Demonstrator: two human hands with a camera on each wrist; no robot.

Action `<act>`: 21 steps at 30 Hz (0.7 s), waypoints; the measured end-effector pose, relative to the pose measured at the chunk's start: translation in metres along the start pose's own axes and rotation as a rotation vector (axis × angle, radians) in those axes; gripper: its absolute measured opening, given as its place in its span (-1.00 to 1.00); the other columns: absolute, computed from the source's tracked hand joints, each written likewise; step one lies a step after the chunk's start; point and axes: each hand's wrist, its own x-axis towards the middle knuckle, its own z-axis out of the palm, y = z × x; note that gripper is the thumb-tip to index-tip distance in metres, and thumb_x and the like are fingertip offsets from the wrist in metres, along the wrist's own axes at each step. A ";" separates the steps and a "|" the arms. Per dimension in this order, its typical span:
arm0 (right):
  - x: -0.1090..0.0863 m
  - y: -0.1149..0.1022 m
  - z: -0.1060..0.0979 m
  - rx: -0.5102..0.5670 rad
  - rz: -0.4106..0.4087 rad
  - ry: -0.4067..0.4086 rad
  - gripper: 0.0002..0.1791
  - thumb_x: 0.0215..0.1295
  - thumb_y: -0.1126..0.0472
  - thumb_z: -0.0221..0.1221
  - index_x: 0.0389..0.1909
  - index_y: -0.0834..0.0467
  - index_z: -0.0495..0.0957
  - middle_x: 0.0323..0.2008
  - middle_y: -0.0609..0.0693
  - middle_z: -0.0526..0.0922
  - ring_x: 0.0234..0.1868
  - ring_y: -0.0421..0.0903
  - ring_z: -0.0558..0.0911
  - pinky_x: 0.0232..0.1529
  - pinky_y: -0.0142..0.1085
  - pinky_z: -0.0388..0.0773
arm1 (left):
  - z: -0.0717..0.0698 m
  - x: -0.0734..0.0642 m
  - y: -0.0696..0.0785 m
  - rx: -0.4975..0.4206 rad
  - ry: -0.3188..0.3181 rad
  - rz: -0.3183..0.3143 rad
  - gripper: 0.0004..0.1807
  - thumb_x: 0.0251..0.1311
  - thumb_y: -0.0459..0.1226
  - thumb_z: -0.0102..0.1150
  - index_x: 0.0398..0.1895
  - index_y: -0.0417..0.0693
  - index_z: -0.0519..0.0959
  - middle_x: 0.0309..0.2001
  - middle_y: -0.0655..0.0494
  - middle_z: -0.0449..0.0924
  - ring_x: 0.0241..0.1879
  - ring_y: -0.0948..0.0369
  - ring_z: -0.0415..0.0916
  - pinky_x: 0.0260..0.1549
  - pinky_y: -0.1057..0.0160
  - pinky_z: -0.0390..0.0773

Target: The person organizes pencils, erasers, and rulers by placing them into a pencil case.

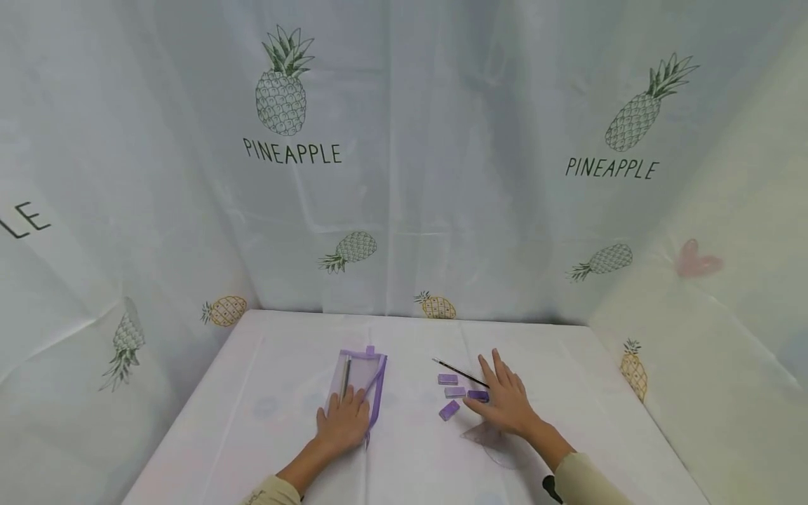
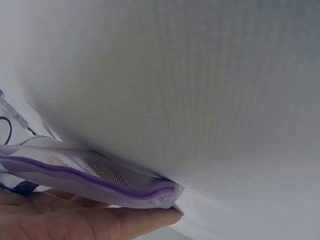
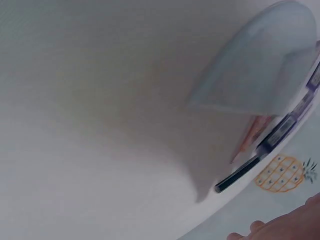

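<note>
My left hand lies with extended fingers on a purple mesh zip pouch. A slim pen-like stick shows through the mesh. In the left wrist view, the left hand lies along the pouch's purple zip edge. My right hand is spread, fingers pointing away, over the right-hand group of things. Near its thumb are several purple erasers, and a black pencil reaches toward its fingers. A clear, curved plastic piece like a protractor lies below its palm.
A white cloth-covered table spans the front. Behind it hangs a pineapple-print curtain, with more cloth at both sides. A dark object shows beside the right sleeve. The right wrist view shows a reddish-orange slim thing near the erasers.
</note>
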 end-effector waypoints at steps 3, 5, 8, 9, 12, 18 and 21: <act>0.000 0.010 -0.002 -0.023 0.017 -0.001 0.07 0.20 -0.37 0.16 0.56 0.13 0.02 0.58 0.29 -0.17 0.47 0.44 0.09 0.32 0.46 0.00 | -0.001 0.000 0.001 0.001 0.002 -0.003 -0.43 0.50 -0.07 -0.35 0.42 -0.11 0.35 0.50 -0.23 0.14 0.48 -0.37 -0.08 0.30 -0.54 -0.17; 0.000 0.016 -0.003 -0.025 0.025 0.009 0.07 0.19 -0.37 0.17 0.55 0.13 0.04 0.57 0.29 -0.15 0.46 0.45 0.11 0.32 0.46 0.02 | -0.002 -0.001 0.001 -0.004 0.000 -0.003 -0.43 0.51 -0.06 -0.36 0.42 -0.12 0.35 0.50 -0.24 0.14 0.48 -0.37 -0.08 0.30 -0.54 -0.18; -0.002 0.024 -0.006 -0.017 0.032 0.027 0.06 0.17 -0.33 0.21 0.54 0.15 0.07 0.56 0.32 -0.12 0.44 0.48 0.14 0.30 0.46 0.04 | -0.003 -0.001 0.002 -0.016 -0.007 0.001 -0.43 0.51 -0.07 -0.35 0.41 -0.13 0.35 0.50 -0.25 0.14 0.48 -0.38 -0.08 0.30 -0.54 -0.18; -0.002 0.027 -0.007 -0.014 0.034 0.027 0.05 0.17 -0.32 0.21 0.54 0.15 0.07 0.56 0.33 -0.11 0.43 0.49 0.15 0.29 0.46 0.04 | -0.003 -0.002 0.002 -0.020 -0.009 0.001 -0.43 0.51 -0.07 -0.35 0.41 -0.14 0.35 0.49 -0.26 0.14 0.47 -0.39 -0.08 0.29 -0.55 -0.18; -0.002 0.034 -0.009 -0.001 0.048 0.021 0.05 0.17 -0.30 0.22 0.54 0.17 0.06 0.55 0.34 -0.11 0.42 0.51 0.15 0.28 0.48 0.03 | -0.001 -0.002 0.001 -0.021 -0.010 0.000 -0.44 0.50 -0.07 -0.34 0.41 -0.14 0.36 0.49 -0.26 0.14 0.47 -0.39 -0.08 0.29 -0.55 -0.18; -0.003 0.046 -0.011 -0.018 0.042 0.039 0.04 0.18 -0.31 0.22 0.52 0.20 0.10 0.52 0.39 -0.01 0.36 0.54 0.21 0.21 0.49 0.12 | -0.001 0.000 0.001 -0.015 -0.002 0.002 -0.44 0.51 -0.06 -0.34 0.41 -0.14 0.36 0.49 -0.26 0.15 0.47 -0.38 -0.08 0.29 -0.55 -0.17; -0.004 0.052 -0.011 -0.032 0.020 0.069 -0.01 0.18 -0.28 0.25 0.46 0.23 0.19 0.45 0.42 0.14 0.27 0.55 0.31 0.09 0.50 0.24 | 0.000 0.000 0.001 -0.021 -0.002 0.001 -0.44 0.51 -0.06 -0.34 0.40 -0.14 0.36 0.49 -0.26 0.15 0.47 -0.39 -0.08 0.28 -0.56 -0.17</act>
